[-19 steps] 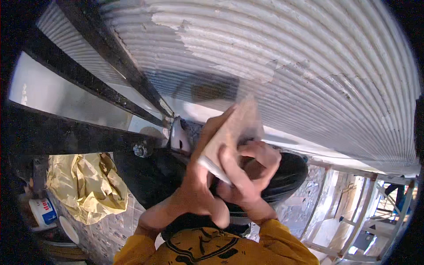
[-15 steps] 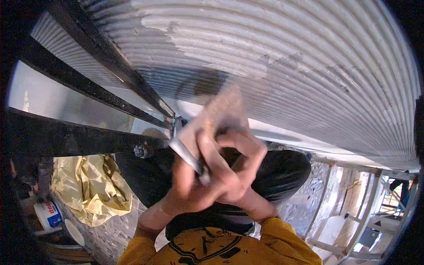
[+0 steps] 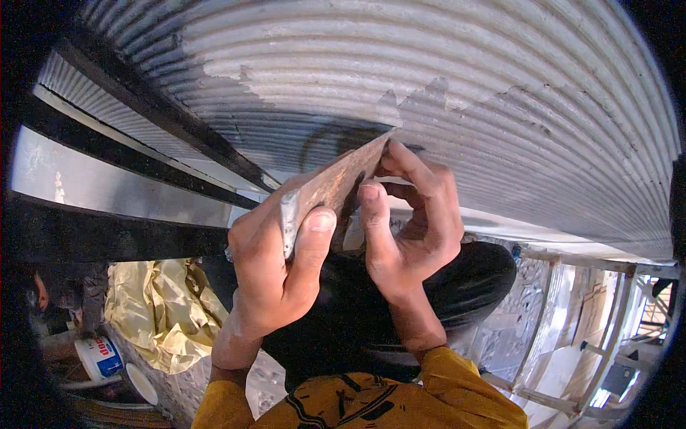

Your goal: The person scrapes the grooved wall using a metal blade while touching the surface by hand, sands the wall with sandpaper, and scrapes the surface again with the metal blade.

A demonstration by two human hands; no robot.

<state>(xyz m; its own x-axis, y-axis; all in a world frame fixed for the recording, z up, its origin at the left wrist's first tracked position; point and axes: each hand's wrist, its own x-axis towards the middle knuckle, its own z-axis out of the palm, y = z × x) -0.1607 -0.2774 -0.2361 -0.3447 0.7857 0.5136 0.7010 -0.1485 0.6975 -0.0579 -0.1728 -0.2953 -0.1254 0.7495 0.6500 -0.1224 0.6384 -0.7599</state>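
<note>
Both my hands hold a flat, worn scraper blade (image 3: 330, 187), brownish with a pale metal edge. My left hand (image 3: 275, 275) grips its lower left end, thumb pressed on the face. My right hand (image 3: 411, 229) pinches its upper right part, fingers curled behind. The blade's top edge meets a corrugated metal sheet (image 3: 457, 93) whose pale coating is patchy, with darker bare metal in the middle. My sleeves are yellow.
A dark steel beam (image 3: 143, 107) runs diagonally at the left. Below lie a crumpled yellow sheet (image 3: 168, 314), a white bucket (image 3: 100, 357) with a blue label and a white lid. A dark rounded surface (image 3: 471, 279) sits under my hands. Scaffold rails (image 3: 586, 343) stand at the lower right.
The view has closed in on the hands. The blade has tilted from flat-on to edge-on, and my right hand has shifted up along it toward the sheet.
</note>
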